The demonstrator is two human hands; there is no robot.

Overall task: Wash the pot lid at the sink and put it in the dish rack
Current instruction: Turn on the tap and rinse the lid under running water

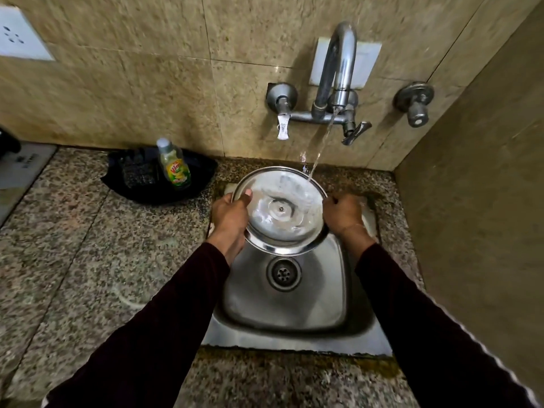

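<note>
A round steel pot lid (279, 212) is held tilted over the steel sink (282, 307), its inner side facing me. My left hand (231, 214) grips its left rim, thumb on the inner face. My right hand (343, 213) holds the right rim with curled fingers. Water runs from the wall tap (338, 83) and strikes the lid's upper right edge. No dish rack is in view.
A dish soap bottle (174, 164) stands in a black tray (159, 178) with a scrubber on the granite counter (88, 245) left of the sink. A tiled wall (477, 216) closes in the right side. Tap handles (354, 132) jut out above the sink.
</note>
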